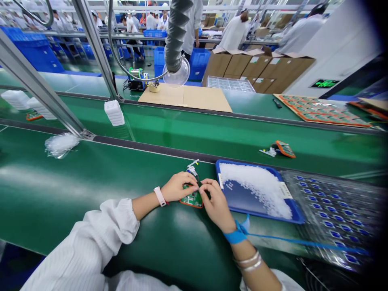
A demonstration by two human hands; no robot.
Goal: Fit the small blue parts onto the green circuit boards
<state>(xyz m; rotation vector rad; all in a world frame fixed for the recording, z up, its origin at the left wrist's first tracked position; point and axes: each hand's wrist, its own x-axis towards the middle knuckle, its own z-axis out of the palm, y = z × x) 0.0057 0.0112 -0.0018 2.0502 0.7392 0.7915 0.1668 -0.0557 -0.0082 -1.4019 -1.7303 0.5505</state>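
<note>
A green circuit board with an orange edge (192, 199) lies on the green bench in front of me. My left hand (179, 186), with a pale band at the wrist, is closed on the board's far left side. My right hand (216, 203), wearing a blue wrist strap (235, 235), pinches at the board's upper right edge; its fingertips nearly meet those of the left. What lies between the right fingertips is too small to make out. Just beyond the board sits a small white part with wires (192, 169), seemingly joined to it.
Right of my hands is a blue tray (242, 202) of small white pieces. Beside it lies a clear plastic tray with blue-dark squares (336, 218). Another board (285, 149) rests on the green belt (182, 129). A metal post (93, 48) and grey duct (177, 36) stand ahead.
</note>
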